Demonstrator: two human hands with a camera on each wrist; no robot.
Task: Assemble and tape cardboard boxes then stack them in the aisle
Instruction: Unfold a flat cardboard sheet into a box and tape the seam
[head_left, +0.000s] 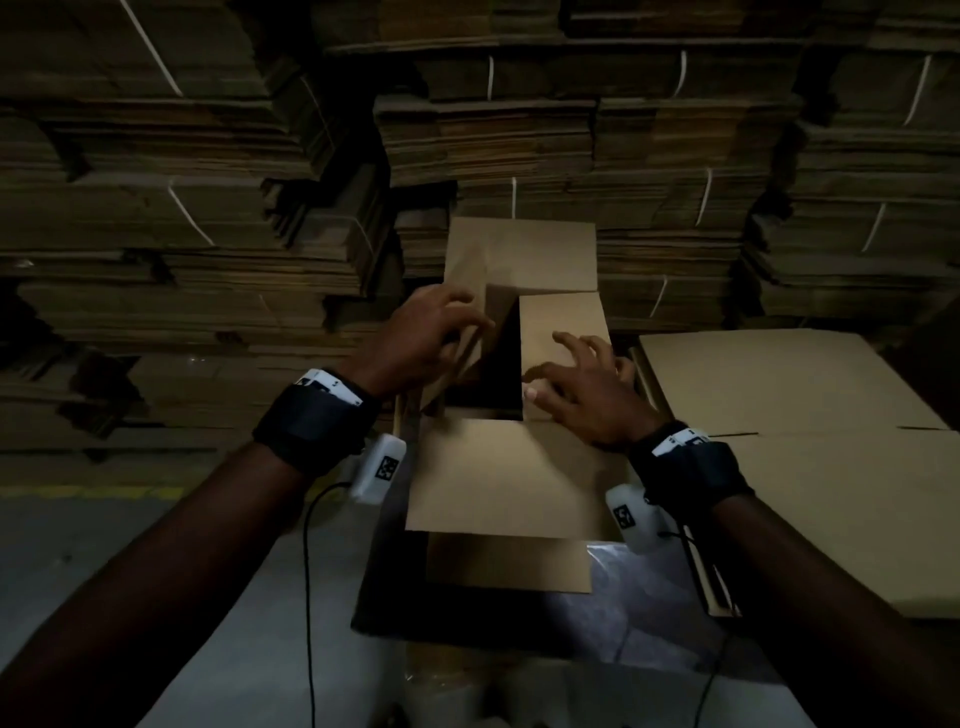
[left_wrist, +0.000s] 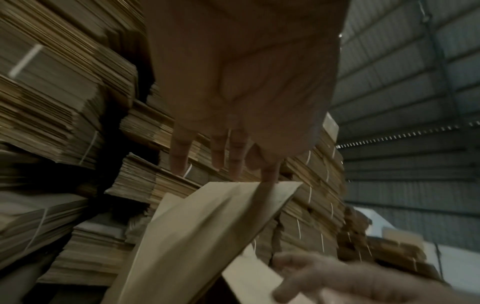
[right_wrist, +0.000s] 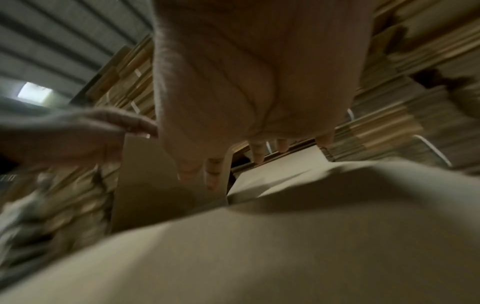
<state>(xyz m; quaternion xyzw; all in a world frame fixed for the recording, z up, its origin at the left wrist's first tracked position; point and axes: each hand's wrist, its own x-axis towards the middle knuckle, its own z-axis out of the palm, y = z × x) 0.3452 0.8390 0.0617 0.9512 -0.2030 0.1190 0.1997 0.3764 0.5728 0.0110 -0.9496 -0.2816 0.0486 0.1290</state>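
Hands work over a plain brown cardboard box (head_left: 498, 467) standing on the grey floor (head_left: 104, 545). Left hand (head_left: 415, 338), fingers extended, touches the tilted left flap (left_wrist: 207, 226); right hand (head_left: 582, 389), fingers spread, presses the right flap (head_left: 550, 322) flat. Strapped bundles of flattened cartons (head_left: 208, 208) rise just behind the box.

Dim throughout, with dark corners and curved edges in the head view. Motion-blurred in both wrist views. Lit brightest on the pale floor (head_left: 218, 561).
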